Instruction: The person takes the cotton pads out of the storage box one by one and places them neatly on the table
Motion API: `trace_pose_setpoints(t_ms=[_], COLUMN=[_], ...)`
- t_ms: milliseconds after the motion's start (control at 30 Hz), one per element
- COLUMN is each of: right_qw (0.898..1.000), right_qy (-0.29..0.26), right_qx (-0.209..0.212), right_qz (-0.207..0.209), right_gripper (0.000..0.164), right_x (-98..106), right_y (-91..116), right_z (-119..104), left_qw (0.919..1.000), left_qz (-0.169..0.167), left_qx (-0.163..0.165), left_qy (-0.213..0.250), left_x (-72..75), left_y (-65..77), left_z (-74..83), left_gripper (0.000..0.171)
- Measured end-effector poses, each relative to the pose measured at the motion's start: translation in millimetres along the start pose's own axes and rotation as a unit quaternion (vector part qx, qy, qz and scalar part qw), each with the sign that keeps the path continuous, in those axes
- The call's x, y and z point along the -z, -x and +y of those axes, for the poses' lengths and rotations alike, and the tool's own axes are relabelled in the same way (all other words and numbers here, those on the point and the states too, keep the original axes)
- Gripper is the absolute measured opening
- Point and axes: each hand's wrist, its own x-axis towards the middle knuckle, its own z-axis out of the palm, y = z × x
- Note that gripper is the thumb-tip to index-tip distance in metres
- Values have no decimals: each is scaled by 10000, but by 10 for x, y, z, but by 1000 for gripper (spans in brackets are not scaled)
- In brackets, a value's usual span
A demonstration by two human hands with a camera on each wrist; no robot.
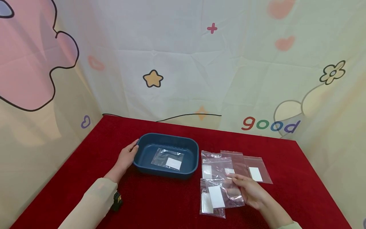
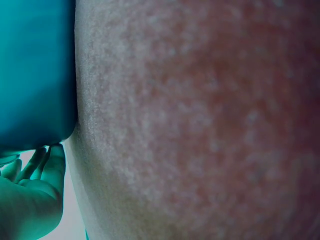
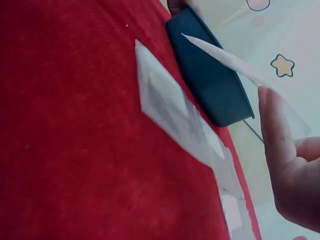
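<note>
At the left end of a dark blue rectangular basin (image 1: 166,173), my left hand (image 1: 127,157) grips the wall near the rim. Inside the basin lies one clear zip bag (image 1: 160,158) with a white card in it. My right hand (image 1: 250,190) pinches another clear zip bag (image 1: 230,194) by its edge, with a white card (image 1: 216,196) showing through. In the right wrist view that raised bag (image 3: 225,57) hangs from the fingertips, seen nearly edge-on. Below and behind it, several similar bags (image 1: 233,157) overlap on the red cloth.
A red cloth (image 1: 160,203) covers the table. The bag farthest right (image 1: 264,170) holds a white card too. Behind the table hangs a pale printed curtain (image 1: 177,89) with a star, hearts and the word "good". A dark band with a yellow mark sits at the left wrist (image 1: 116,201).
</note>
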Motion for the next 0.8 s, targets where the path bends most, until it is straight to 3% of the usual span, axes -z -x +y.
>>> trace_pose_setpoints(t_ms=[367, 800], right_qw=[9986, 9983], right_qy=[-362, -459], right_qx=[23, -107], right_qz=[-389, -341], right_gripper=[36, 35], right_x=[185, 326], right_y=[171, 345], right_z=[151, 312], left_qw=[10000, 9999], left_qz=[-26, -16], left_qx=[9, 91], left_qy=[-10, -41], left_x=[4, -12], left_y=[-5, 17], left_z=[8, 19], left_gripper=[53, 53])
